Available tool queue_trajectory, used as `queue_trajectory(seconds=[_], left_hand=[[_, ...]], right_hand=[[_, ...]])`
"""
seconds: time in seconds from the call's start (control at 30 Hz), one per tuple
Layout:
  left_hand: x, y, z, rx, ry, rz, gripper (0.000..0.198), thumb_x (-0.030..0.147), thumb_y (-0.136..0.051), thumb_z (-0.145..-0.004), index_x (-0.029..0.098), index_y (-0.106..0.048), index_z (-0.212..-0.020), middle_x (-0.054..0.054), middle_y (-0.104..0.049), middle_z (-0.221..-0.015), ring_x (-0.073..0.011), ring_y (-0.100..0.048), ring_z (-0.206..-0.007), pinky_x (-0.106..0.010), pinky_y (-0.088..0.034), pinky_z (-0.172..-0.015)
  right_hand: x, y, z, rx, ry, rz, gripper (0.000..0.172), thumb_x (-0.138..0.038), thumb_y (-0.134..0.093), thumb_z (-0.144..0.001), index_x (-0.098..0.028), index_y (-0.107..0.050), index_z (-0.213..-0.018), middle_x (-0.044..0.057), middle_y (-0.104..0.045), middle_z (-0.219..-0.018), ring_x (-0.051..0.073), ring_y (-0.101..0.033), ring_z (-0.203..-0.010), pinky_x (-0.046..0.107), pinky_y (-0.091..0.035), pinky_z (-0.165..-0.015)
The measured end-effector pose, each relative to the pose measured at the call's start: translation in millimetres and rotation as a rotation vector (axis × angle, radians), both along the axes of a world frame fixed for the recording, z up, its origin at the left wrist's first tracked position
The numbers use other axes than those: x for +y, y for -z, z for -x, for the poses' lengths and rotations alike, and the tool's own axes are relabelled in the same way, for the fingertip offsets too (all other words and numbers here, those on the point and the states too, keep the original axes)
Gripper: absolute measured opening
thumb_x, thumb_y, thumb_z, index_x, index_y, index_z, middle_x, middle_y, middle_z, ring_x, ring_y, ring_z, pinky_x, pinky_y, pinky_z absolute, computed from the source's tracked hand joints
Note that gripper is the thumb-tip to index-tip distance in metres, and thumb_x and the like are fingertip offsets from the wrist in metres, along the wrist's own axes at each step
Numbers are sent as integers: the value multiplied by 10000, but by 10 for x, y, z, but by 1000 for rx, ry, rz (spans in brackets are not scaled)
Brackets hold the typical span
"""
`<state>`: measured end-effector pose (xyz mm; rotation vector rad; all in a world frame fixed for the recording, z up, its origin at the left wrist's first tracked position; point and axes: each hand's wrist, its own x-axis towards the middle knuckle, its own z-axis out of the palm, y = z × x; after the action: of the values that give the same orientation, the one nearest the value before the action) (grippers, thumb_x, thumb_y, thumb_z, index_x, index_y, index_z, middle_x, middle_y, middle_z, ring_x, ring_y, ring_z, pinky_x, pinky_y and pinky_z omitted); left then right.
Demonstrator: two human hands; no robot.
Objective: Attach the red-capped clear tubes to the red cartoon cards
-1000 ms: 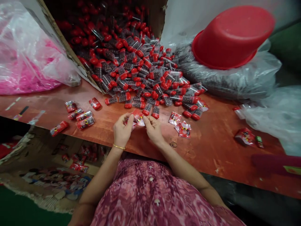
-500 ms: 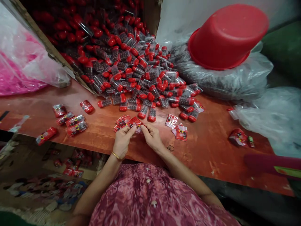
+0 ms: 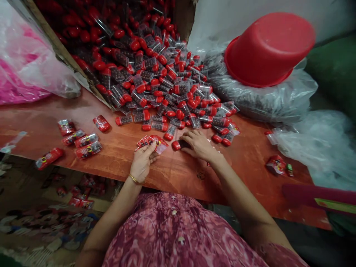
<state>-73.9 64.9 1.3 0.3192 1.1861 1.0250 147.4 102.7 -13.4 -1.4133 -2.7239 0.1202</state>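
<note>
My left hand (image 3: 142,163) pinches a red printed plastic sleeve (image 3: 160,145) with a clear end, just above the table. Behind it lie more red sleeves (image 3: 144,140), fanned out and partly covered. My right hand (image 3: 198,145) has its fingers curled over a clear tube with a red cap (image 3: 176,145), dark inside, which lies on its side. The tube's far end is hidden under the fingers. A capped tube (image 3: 170,132) stays loose between the hands. A few sleeves beside my right hand are mostly covered by the wrist.
A large heap of red-capped tubes (image 3: 155,81) spills from a cardboard box (image 3: 185,18). Several wrapped tubes (image 3: 86,140) lie at left on the red tabletop (image 3: 111,159). A red bucket (image 3: 272,48) rests upside down on a plastic bag (image 3: 250,96) at right.
My right hand has left the sleeve, moved right and closed over a capped tube, turning it sideways. My left hand keeps the sleeve near the same spot.
</note>
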Motion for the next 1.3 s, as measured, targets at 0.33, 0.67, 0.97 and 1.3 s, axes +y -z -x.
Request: queue_trajectory(seconds=[0.33,0.67,0.97,1.3], left_hand=[[22,-41,-5,-45,7,8,370,380,-825,-490,161,-636,-721,6,-678,-635,-100,-618,-555,-204,-479,-561],[-47,-57,-190,63,45,-60,394,423,-829,-440,135,-581,-542,15,-637,-547,-82,-569,-514,-207,-451,-559],[-75,-45,-201,46,104,-125,411,451,-814,-454,124,-640,-633,-3,-661,-588,-104,-585,-538,-234,-460,-590],[-185,73,-460,-78,-22,-179,386,290,-845,-442,143,-644,-737,12,-682,-680,-89,-606,-621,-211,-470,-648]], right_hand=[[-478,54,156,696,277,283,300,-328,-392,-912,-156,-599,-1045,40,-643,-707,158,-578,-593,281,-438,-597],[-823,-175,382,1151,364,564,213,-354,-518,-827,-185,-646,-848,-28,-541,-566,75,-439,-395,190,-347,-374],[-802,-65,463,1209,417,467,206,-357,-533,-810,-194,-651,-854,-22,-549,-581,97,-461,-471,208,-372,-422],[-764,134,708,1442,665,385,268,-444,-513,-830,-192,-570,-904,-41,-530,-625,68,-429,-432,204,-388,-420]])
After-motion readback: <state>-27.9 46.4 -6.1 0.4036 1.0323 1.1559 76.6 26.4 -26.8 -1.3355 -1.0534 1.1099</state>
